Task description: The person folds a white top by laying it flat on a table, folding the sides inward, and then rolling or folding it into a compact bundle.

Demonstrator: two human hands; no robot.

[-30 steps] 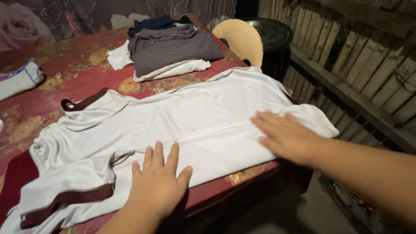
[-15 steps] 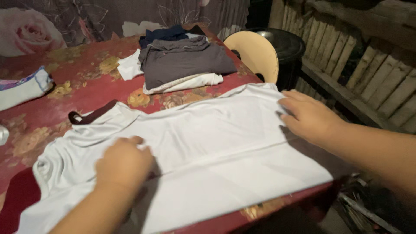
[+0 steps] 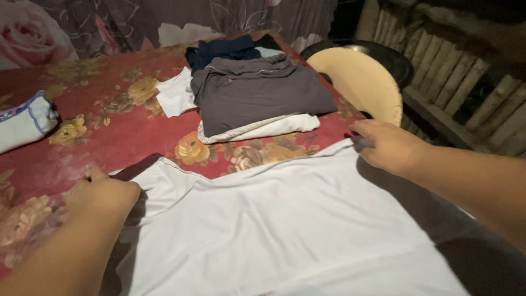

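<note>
White shirt [image 3: 285,230] lies spread flat on the bench [image 3: 109,137] with its red floral cloth. Left hand [image 3: 104,194] has its grip closed on the maroon collar edge, right hand [image 3: 386,145] pinches the far hem corner. Folded clothes stack [image 3: 257,93] sits just behind.

The worktop [image 3: 109,145] is covered with a red cloth printed with yellow and orange flowers. A white shirt [image 3: 274,230] lies spread flat across its near part, its dark maroon trim [image 3: 137,167] at the left. Farther back sits a stack of folded clothes [image 3: 257,96], grey on top with white beneath and dark blue behind; a small white piece [image 3: 176,94] lies just left of it, and a white bundle with blue edging [image 3: 24,123] rests at the far left edge.
</note>
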